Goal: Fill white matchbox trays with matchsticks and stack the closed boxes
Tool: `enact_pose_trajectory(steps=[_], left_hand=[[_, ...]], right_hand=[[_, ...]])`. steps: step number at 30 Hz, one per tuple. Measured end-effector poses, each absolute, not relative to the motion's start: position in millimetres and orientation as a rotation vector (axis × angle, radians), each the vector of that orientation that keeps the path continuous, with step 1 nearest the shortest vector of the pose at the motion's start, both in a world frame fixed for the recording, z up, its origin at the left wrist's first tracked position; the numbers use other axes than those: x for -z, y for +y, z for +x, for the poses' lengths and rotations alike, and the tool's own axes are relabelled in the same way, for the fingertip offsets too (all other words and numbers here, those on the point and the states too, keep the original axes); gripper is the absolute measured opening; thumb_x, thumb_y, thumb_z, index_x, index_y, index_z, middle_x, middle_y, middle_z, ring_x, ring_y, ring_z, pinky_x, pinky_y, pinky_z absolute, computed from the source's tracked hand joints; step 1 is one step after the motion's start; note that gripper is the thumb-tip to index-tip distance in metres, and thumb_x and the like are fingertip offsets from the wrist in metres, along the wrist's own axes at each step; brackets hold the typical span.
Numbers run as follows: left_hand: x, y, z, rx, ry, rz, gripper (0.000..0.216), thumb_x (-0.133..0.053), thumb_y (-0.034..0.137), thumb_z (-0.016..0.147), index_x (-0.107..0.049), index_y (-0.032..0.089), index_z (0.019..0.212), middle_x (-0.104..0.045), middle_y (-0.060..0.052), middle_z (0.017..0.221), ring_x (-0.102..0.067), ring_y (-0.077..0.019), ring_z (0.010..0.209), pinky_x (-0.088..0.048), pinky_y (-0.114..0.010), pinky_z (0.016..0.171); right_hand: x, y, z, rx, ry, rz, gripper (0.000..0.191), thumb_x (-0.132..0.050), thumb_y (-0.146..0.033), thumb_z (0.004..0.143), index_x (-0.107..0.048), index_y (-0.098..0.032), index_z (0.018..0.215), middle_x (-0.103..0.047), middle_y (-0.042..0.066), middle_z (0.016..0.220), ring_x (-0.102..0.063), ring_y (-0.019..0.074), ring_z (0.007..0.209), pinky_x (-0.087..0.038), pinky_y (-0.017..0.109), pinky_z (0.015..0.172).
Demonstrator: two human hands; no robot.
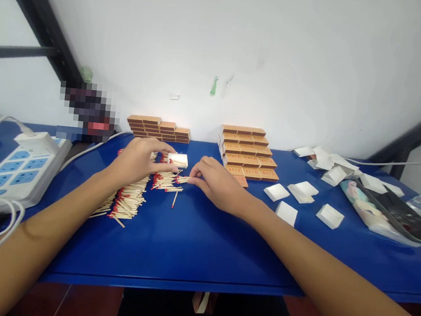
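Observation:
My left hand (141, 159) grips a small white matchbox tray (178, 159) by its left end, thumb in front and fingers behind. A few matchsticks show inside the tray. Just to the right, my right hand (211, 183) pinches several red-tipped matches (182, 179) between thumb and fingertips, low over the table. Beneath and beside my left hand lies a large heap of loose matches (128, 202). A smaller pile (162, 180) sits below the tray, and one single match (174, 199) lies apart from it.
Stacked matchboxes (249, 160) rise in steps against the wall, with another stack (161, 129) farther left. White trays (329, 216) are scattered at the right, near a dark plastic package (395, 210). A white power strip (19, 169) with cables lies on the left of the blue table (186, 255).

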State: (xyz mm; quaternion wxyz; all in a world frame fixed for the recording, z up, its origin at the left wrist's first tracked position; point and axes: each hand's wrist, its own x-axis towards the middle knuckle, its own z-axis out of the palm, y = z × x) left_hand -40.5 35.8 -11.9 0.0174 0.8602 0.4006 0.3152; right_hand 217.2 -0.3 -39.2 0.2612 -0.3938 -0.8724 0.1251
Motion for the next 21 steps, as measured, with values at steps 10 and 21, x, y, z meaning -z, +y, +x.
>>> enact_pose_trajectory(steps=[10, 21], left_hand=[[15.3, 24.8, -26.8, -0.949, 1.12, 2.695, 0.052, -0.08, 0.069, 0.082, -0.082, 0.024, 0.108, -0.084, -0.006, 0.103, -0.077, -0.0233, 0.088, -0.056, -0.032, 0.078], [17.3, 17.3, -19.3, -0.981, 1.122, 2.494, 0.048, -0.087, 0.063, 0.077, -0.083, 0.025, 0.107, -0.085, -0.003, 0.103, -0.078, -0.0228, 0.09, -0.059, -0.029, 0.079]], right_hand=[[27.7, 3.9, 226.8, -0.244, -2.207, -1.11, 0.01, -0.061, -0.023, 0.105, -0.062, -0.02, 0.096, -0.061, 0.007, 0.101, -0.056, 0.0223, 0.096, -0.046, 0.037, 0.087], [22.9, 1.7, 230.5, -0.274, -2.186, -1.081, 0.01, -0.064, -0.03, 0.104, -0.064, -0.02, 0.103, -0.065, 0.007, 0.104, -0.06, 0.0205, 0.095, -0.045, 0.034, 0.083]])
